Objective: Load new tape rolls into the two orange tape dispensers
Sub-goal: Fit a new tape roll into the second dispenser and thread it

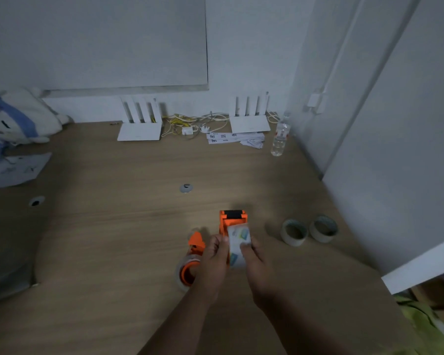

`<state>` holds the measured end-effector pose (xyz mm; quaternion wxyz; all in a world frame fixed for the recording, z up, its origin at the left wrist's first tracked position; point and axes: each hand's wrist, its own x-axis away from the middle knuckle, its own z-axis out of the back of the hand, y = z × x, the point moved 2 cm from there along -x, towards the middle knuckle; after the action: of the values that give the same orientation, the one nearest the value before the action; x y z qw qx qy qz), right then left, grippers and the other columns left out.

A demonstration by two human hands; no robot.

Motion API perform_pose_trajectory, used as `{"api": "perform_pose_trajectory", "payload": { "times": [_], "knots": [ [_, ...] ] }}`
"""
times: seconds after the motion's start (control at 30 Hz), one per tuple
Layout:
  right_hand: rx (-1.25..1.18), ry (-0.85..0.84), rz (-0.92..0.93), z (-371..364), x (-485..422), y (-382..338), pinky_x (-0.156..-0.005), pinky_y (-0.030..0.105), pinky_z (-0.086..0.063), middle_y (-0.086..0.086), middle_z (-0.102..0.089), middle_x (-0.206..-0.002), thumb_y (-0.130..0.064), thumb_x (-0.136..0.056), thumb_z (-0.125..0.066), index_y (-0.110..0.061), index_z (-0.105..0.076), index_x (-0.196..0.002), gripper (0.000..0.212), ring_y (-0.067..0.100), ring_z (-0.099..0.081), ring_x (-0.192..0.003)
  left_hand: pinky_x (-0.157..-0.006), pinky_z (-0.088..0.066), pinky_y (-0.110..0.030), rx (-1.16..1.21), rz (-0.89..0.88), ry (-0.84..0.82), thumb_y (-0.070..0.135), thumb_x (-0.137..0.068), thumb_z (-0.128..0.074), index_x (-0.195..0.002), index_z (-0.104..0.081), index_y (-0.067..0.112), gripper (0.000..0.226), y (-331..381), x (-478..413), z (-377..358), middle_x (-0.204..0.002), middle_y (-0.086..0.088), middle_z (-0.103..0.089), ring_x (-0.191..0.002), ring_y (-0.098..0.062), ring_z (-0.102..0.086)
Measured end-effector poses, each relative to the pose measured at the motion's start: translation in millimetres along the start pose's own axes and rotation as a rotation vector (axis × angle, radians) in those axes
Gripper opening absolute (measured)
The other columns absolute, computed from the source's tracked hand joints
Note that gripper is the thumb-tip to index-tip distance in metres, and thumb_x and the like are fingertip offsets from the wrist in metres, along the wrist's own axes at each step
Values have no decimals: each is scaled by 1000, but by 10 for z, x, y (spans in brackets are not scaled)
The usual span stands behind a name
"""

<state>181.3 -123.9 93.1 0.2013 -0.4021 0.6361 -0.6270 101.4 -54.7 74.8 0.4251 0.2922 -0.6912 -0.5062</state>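
**Both hands on a wrapped tape roll at the upright orange dispenser**

Near the front middle of the wooden surface (pixel 113 239), the left hand (pixel 214 254) and the right hand (pixel 254 260) met on a tape roll (pixel 237 240) whose white wrapper carried blue and green printed patches. The left fingers (pixel 222 239) were curled against the roll's left side and the right fingers (pixel 245 248) were clamped on its lower right edge, so the roll was pinched between the two hands. It sat directly over the near end of an orange tape dispenser (pixel 232 217), whose black roller end pointed away from the person. The blur made it impossible to tell whether the roll was seated in the dispenser or only held against it.

Just left of the left hand, a second orange tape dispenser (pixel 195 243) lay on its side, with a clear tape roll (pixel 186 276) round its orange hub at the near end. To the right of the hands, two pale, thin-walled rolls (pixel 294 231) (pixel 323 228) stood side by side, just beside each other.

Along the back wall were two white routers (pixel 139 130) (pixel 250 124) with their antennas up, a tangle of cables (pixel 190 123) between them, some printed paper slips (pixel 231 138), and a clear water bottle (pixel 280 138) in the corner. A white and blue plush toy (pixel 16 116) lay at the far left, with a printed sheet (pixel 13 171) in front of it.
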Motion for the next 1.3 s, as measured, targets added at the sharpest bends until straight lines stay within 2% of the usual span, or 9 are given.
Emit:
{"api": "perform_pose_trajectory", "payload": {
  "times": [0.17,0.33,0.53,0.63,0.7,0.83,1.1,1.2,1.3],
  "knots": [
    [51,20,78,-15,13,25,-85,31,-57,8,-71,-108,-25,-94,-48,-21,-67,-112,26,18,-69,-100,-75,-51,-18,-70,-35,-64,29,-101,-43,-96,-66,19,26,37,71,-52,-90,6,-72,-86,-5,-68],
    [87,-53,59,35,7,20,-92,26,-51,1,-69,-116,-33,-94,-50,-27,-67,-118,30,12,-66,-108,-82,-53,-26,-66,-51,-123,22,-97,-55,-111,-65,19,18,39,63,-29,-105,-6,-75,-99,-14,-70],
    [318,51,187,138,-108,-286,-71,22,-54,-10,-75,-86,-15,-86,-64,-41,-71,-84,27,2,-70,-82,-84,-51,-32,-67,-84,-92,28,-97,-55,-103,-66,20,16,84,86,-10,-101,-13,-72,-90,-14,-67],
    [589,29,213,212,-239,-374,-81,21,-50,-19,-61,-98,-32,-79,-68,-48,-64,-99,26,-1,-62,-95,-77,-49,-24,-71,-111,-73,26,-97,-54,-100,-66,15,17,96,119,7,-89,-8,-71,-82,-7,-63],
    [666,-35,185,224,-350,-417,-83,18,-50,-15,-61,-105,-34,-78,-69,-38,-68,-108,30,2,-63,-99,-69,-49,-16,-71,-120,-30,22,-97,-53,-97,-66,13,16,104,131,14,-82,2,-71,-75,-3,-62],
    [638,-173,207,144,-404,-558,-66,3,-44,-12,-72,-80,-11,-83,-70,-17,-79,-88,12,-10,-64,-74,-57,-45,-12,-90,-140,28,19,-98,-53,-83,-63,13,19,123,200,2,-64,9,-67,-59,4,-58],
    [744,-112,315,65,-448,-660,-65,16,-48,-11,-74,-72,-21,-83,-69,-23,-79,-82,11,2,-69,-72,-63,-55,-21,-150,-102,11,22,-79,-77,-99,-63,15,26,119,252,38,-86,-3,-75,-74,-8,-70],
    [748,-72,340,53,-473,-687,-69,31,-54,-7,-76,-75,-22,-82,-68,-22,-79,-82,11,9,-71,-72,-67,-58,-20,-133,-95,26,18,-77,-78,-100,-63,17,28,163,260,-2,-91,-3,-76,-81,-12,-73],
    [738,-9,405,19,-484,-790,-76,31,-55,-4,-77,-80,-16,-81,-68,-17,-78,-82,10,9,-71,-77,-71,-56,-24,-131,-134,99,21,-81,-75,-94,-67,17,16,196,214,4,-87,-4,-77,-80,-13,-73]
  ]
}}
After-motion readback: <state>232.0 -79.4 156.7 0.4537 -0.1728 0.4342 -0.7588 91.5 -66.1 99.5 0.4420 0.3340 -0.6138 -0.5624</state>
